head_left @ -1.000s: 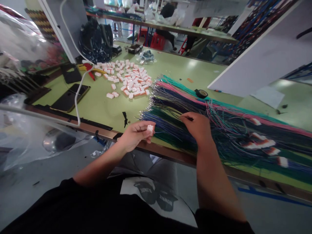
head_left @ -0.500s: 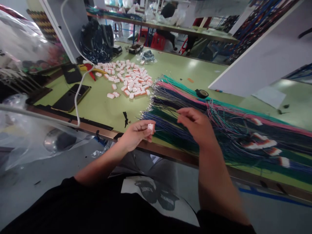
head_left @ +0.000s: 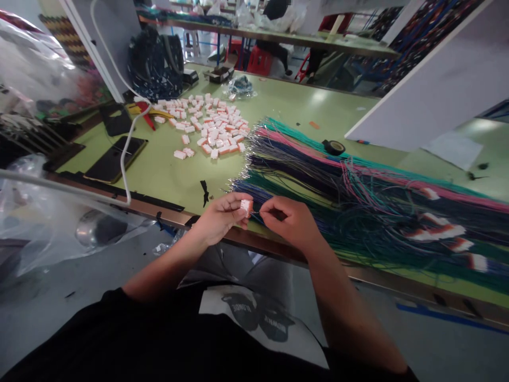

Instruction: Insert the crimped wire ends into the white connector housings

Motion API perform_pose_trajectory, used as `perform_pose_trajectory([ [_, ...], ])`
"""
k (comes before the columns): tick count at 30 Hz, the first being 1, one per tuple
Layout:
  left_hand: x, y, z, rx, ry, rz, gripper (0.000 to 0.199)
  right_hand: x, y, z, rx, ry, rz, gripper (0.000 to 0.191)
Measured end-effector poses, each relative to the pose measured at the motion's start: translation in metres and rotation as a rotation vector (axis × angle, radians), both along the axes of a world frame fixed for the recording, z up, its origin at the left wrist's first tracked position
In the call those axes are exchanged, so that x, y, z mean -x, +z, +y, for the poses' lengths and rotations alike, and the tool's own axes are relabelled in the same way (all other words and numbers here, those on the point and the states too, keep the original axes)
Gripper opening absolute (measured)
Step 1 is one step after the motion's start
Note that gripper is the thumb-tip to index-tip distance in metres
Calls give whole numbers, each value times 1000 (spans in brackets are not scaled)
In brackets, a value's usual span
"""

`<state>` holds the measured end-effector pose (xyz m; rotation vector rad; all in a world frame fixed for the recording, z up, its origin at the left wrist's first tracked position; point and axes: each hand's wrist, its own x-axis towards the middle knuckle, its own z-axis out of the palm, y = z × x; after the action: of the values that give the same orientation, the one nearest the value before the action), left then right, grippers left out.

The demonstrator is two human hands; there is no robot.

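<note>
My left hand pinches a white and orange connector housing above the table's front edge. Close by on its right, my right hand is closed in a pinch on a thin wire, whose tip points at the orange side of the housing. Whether the tip has entered the housing is too small to tell. Bundles of green, blue, pink and grey wires lie behind and to the right, their metal-tipped ends facing left. A pile of loose connector housings is spread farther back on the table.
On the green table lie a dark phone, red and yellow pliers and a roll of black tape. A white cable loops across the left. Wired connectors rest on the bundles at right. A white panel slants behind.
My right hand has moved left and down from over the wire bundles to beside the connector housing. My left hand holds the housing in nearly the same place.
</note>
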<state>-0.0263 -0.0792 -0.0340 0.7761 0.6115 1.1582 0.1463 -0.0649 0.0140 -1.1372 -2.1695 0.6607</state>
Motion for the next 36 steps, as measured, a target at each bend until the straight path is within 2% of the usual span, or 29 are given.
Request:
perform_pose_trajectory([
  [8, -1, 1, -2, -42, 27, 19, 23, 5, 4, -6, -137, -30, -155, 13],
  [15, -3, 4, -2, -21, 57, 65, 23, 6, -3, -8, -262, -33, -196, 15],
  [24, 1, 1, 1, 18, -5, 54, 26, 8, -6, -5, -283, -23, -258, 18],
  [29, -1, 2, 1, 36, -4, 117, 27, 10, -14, -4, -350, -16, -324, 19],
  [32, -3, 4, 1, 33, -8, 158, 27, 10, -18, -4, -347, -8, -294, 18],
  [36, -2, 6, -1, 42, -7, 138, 27, 6, -15, -4, -268, 44, -138, 14],
])
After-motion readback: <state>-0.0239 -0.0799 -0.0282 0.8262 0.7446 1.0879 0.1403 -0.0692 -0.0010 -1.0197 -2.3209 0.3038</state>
